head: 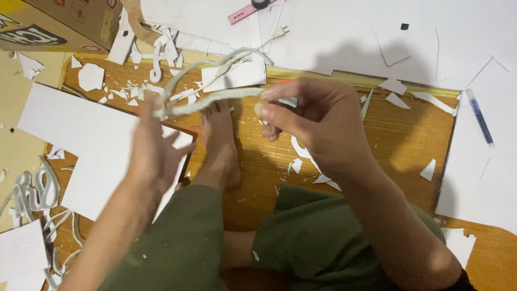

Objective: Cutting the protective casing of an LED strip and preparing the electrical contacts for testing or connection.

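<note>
Right hand (312, 121), just right of the frame's centre, pinches one end of a long white foam strip (215, 102) between thumb and fingers. Left hand (153, 148), left of centre, is open with its fingers spread and blurred, touching the strip's other end; whether it grips is unclear. A bare foot (219, 143) lies on the bamboo mat (409, 145) below the strip. White foam board (75, 134) lies at left, scraps (129, 89) at upper left, a blue pen (479, 116) at right, and a pink ruler (250, 12) at top.
</note>
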